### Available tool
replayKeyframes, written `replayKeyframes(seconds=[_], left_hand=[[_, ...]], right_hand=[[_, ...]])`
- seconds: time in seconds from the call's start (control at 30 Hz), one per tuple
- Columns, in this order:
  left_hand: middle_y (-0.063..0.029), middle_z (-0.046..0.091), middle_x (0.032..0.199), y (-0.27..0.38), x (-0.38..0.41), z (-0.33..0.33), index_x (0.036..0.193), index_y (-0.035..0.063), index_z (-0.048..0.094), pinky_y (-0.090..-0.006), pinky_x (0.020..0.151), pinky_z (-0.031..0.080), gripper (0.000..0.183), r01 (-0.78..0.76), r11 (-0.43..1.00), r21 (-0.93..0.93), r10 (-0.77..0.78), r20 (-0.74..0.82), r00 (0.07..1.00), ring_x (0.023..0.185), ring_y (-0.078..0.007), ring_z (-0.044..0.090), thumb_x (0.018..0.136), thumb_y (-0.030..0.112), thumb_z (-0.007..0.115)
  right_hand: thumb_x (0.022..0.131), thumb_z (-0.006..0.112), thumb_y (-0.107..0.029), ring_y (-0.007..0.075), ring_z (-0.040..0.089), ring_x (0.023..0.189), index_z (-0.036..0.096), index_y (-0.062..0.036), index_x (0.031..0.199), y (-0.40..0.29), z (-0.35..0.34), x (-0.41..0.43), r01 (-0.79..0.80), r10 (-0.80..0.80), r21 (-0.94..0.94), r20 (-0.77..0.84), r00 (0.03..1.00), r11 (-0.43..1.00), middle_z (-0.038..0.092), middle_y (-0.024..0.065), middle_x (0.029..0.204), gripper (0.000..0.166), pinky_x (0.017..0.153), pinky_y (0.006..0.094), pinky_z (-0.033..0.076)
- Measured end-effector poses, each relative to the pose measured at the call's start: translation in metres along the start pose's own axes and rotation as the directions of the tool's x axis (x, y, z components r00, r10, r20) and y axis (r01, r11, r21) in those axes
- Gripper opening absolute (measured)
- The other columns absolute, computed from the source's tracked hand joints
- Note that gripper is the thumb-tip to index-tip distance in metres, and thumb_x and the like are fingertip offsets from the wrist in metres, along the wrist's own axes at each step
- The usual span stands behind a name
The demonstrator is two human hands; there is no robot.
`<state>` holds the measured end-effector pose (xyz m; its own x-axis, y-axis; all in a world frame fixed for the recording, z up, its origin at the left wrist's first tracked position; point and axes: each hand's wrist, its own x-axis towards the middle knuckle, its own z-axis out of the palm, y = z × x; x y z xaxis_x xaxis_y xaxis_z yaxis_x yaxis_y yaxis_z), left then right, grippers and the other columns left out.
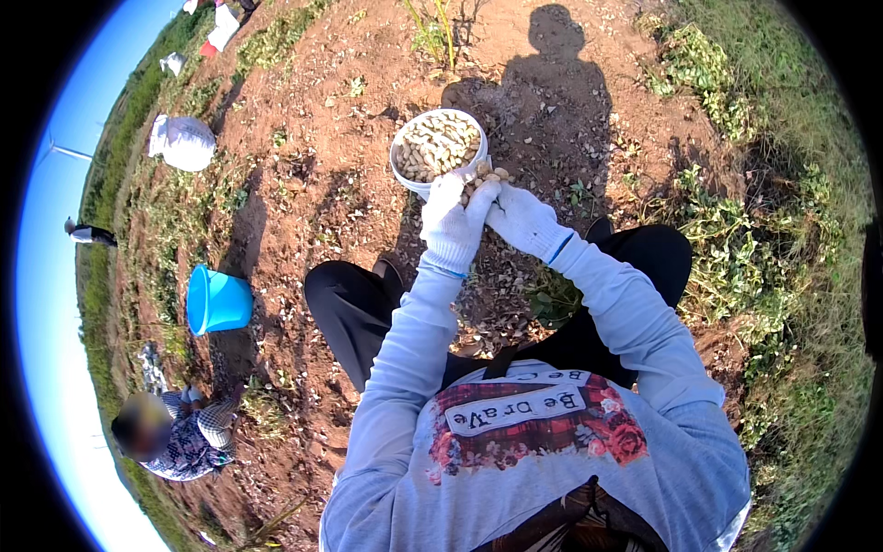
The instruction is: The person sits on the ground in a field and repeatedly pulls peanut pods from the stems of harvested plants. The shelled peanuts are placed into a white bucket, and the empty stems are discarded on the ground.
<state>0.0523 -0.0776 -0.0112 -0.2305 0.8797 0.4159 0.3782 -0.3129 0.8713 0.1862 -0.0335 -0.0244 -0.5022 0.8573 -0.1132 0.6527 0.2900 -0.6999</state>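
Observation:
Both of my hands wear white knit gloves and meet at the near rim of a round white bucket [402, 181]. The bucket stands on the soil, filled high with unshelled peanuts [441, 143]. My left hand [452, 214] overlaps the bucket's rim and grips a small cluster of peanuts [488, 175]. Pressed against it from the right, my right hand [526, 217] holds the same cluster; its fingertips are partly hidden. A green leafy plant [555, 297] lies on the ground between my legs, below the right forearm.
A blue bucket [231, 301] lies to the left, near a crouching person [179, 435]. Farther off are a stuffed white sack [190, 143] and another person [93, 233]. Pulled leafy plants [724, 241] line the right side. Thin stalks [445, 34] stand beyond the white bucket.

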Motion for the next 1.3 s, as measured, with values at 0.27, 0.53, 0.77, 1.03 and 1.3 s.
replayKeyframes(seconds=[0.27, 0.53, 0.77, 1.03, 1.3], left_hand=[[-0.0017, 0.066, 0.083, -0.024, 0.004, -0.013, 0.100, 0.0013, 0.066, -0.0245, 0.061, 0.051, 0.016, 0.310, 0.921, -0.235, -0.305, 0.058, 0.951, 0.067, -0.0084, 0.061, 0.097, 0.016, 0.063], [0.0038, 0.054, 0.065, -0.018, 0.007, -0.020, 0.101, 0.0085, 0.064, -0.0193, 0.038, 0.035, 0.014, 0.565, 0.671, -0.481, -0.498, 0.273, 0.823, 0.043, -0.0040, 0.045, 0.100, 0.022, 0.060], [0.0027, 0.057, 0.066, -0.031, 0.011, -0.033, 0.106, 0.0074, 0.063, -0.0194, 0.038, 0.035, 0.017, 0.637, 0.511, -0.577, -0.469, 0.434, 0.769, 0.043, -0.0061, 0.047, 0.101, 0.023, 0.060], [-0.0025, 0.064, 0.086, -0.065, 0.006, -0.008, 0.118, 0.0062, 0.059, -0.0174, 0.044, 0.044, 0.030, 0.496, 0.193, -0.847, -0.537, 0.332, 0.776, 0.055, -0.0071, 0.055, 0.104, 0.032, 0.056], [0.0018, 0.060, 0.079, -0.025, 0.016, -0.023, 0.121, 0.0043, 0.062, -0.0172, 0.044, 0.038, 0.027, 0.544, 0.661, -0.517, -0.422, 0.343, 0.839, 0.055, -0.0041, 0.051, 0.102, 0.021, 0.054]], right_hand=[[0.092, 0.061, -0.048, 0.0329, 0.069, 0.096, 0.067, 0.0028, 0.108, -0.002, -0.010, -0.007, -0.036, -0.049, 0.468, 0.168, 0.985, 0.883, 0.070, 0.0217, 0.102, 0.054, 0.086, 0.0413, 0.052], [0.094, 0.060, -0.044, 0.0181, 0.066, 0.092, 0.070, 0.0011, 0.110, 0.005, -0.011, -0.010, -0.040, -0.086, 0.523, 0.214, 0.973, 0.851, 0.070, 0.0152, 0.099, 0.049, 0.087, 0.0333, 0.051], [0.095, 0.060, -0.039, 0.0142, 0.065, 0.085, 0.069, 0.0020, 0.109, 0.014, -0.008, -0.003, -0.130, -0.087, 0.644, 0.294, 0.952, 0.754, 0.071, 0.0085, 0.095, 0.044, 0.083, 0.0283, 0.052], [0.100, 0.059, -0.032, 0.0096, 0.060, 0.095, 0.069, 0.0022, 0.112, 0.002, -0.011, -0.005, -0.146, -0.075, 0.764, 0.246, 0.966, 0.628, 0.070, 0.0058, 0.100, 0.038, 0.086, 0.0269, 0.049], [0.100, 0.058, -0.036, 0.0131, 0.065, 0.084, 0.064, 0.0014, 0.113, 0.004, -0.016, -0.002, -0.121, -0.056, 0.747, 0.207, 0.977, 0.654, 0.068, 0.0062, 0.093, 0.040, 0.075, 0.0277, 0.053]])
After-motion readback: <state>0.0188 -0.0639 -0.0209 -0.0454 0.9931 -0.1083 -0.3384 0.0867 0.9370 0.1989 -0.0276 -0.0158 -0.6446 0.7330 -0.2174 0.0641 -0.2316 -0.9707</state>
